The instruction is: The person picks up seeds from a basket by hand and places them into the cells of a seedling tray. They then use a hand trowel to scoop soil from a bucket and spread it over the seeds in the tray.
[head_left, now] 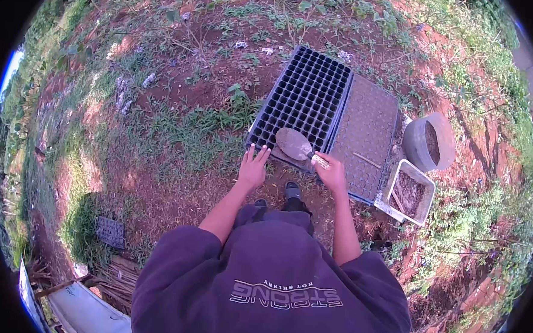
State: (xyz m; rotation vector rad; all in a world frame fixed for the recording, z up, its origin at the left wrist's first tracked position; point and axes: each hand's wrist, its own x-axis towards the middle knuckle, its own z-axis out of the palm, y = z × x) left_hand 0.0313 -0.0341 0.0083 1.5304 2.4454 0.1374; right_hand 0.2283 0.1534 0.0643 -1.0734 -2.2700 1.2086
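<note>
My right hand (331, 172) is closed round the handle of a trowel (293, 144), whose broad blade lies over the near edge of a black seedling tray (310, 87) with empty cells. My left hand (254, 166) has its fingers spread on the tray's near left corner and holds nothing. Right beside the black tray is a second tray (365, 123) filled level with brown soil, with a thin stick (366, 160) lying across it.
To the right stand a round bucket (417, 145) with soil inside and a square white basin (425, 205) holding dark material and a stick. A small dark tray (111, 232) lies on the grass at lower left, near piled sticks (119, 276) and a pale sheet (87, 311).
</note>
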